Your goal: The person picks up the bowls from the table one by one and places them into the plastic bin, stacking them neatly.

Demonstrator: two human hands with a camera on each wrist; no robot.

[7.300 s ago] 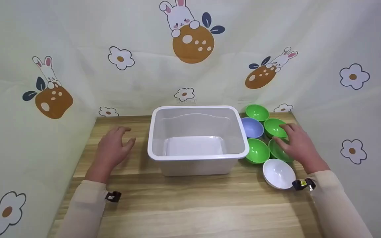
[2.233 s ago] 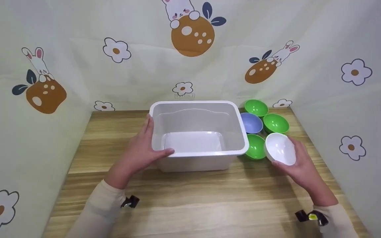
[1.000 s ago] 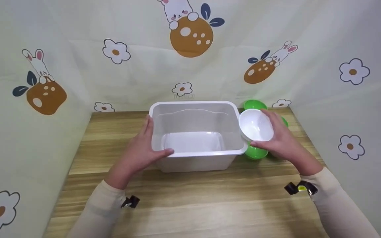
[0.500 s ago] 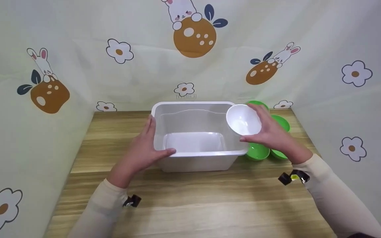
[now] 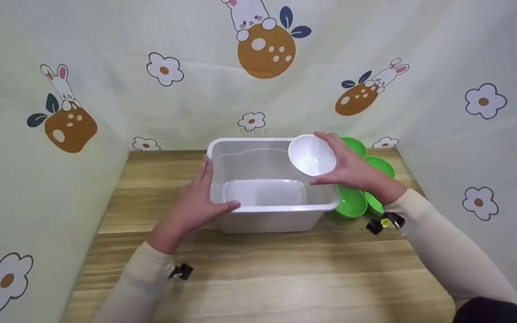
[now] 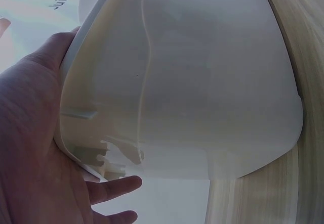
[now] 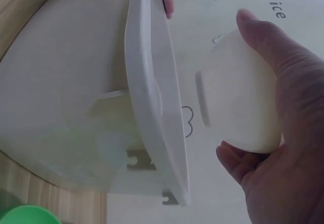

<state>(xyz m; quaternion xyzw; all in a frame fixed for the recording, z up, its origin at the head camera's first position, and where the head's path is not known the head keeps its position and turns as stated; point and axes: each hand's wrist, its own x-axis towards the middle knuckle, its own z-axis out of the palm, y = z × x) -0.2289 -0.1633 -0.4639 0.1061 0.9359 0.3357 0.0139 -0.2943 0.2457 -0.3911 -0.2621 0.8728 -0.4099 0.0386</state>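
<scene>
Here, white bowl (image 5: 311, 154) mouth up; bin (image 5: 265, 222) lengthwise left-right.

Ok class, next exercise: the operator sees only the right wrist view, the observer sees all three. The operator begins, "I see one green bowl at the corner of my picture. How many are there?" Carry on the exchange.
Observer: The head view shows four green bowls, to the right of the white bin.
Operator: I get only a sliver of the left hand at the rim. Where is the rest?
Observer: It rests against the bin's left side.
Operator: I see just the outside of the white bowl in the right hand. Which way does it open?
Observer: Toward the head camera; that view looks into it.
</scene>
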